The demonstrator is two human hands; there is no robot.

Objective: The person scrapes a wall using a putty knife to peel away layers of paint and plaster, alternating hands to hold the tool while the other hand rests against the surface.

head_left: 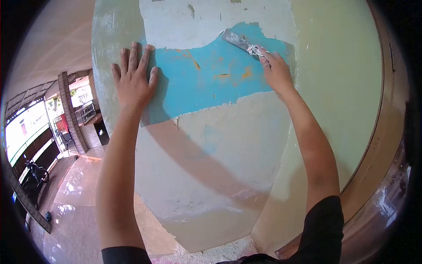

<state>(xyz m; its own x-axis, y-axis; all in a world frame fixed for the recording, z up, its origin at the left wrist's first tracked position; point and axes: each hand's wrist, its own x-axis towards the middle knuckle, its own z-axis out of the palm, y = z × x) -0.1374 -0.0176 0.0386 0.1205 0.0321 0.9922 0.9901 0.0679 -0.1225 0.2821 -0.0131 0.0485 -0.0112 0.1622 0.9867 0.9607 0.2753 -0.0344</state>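
Note:
A wall [211, 145] fills the middle of the view, with a bright blue patch [198, 88] between whitish coating [176, 26] above and greyish coating below. My left hand [134, 79] lies flat with fingers spread on the wall, at the blue patch's left edge. In my right hand [278, 70] is the handle of a scraper [237, 39]. Its blade points up and left and meets the ragged edge of the whitish coating. Orange marks show on the blue patch.
Green wall surface [338, 79] and a brown frame [380, 119] stand at the right. Whitish debris [215, 253] lies at the wall's foot. At the left are a tiled floor [74, 211], a pillar [72, 112] and a parked motorcycle [37, 171].

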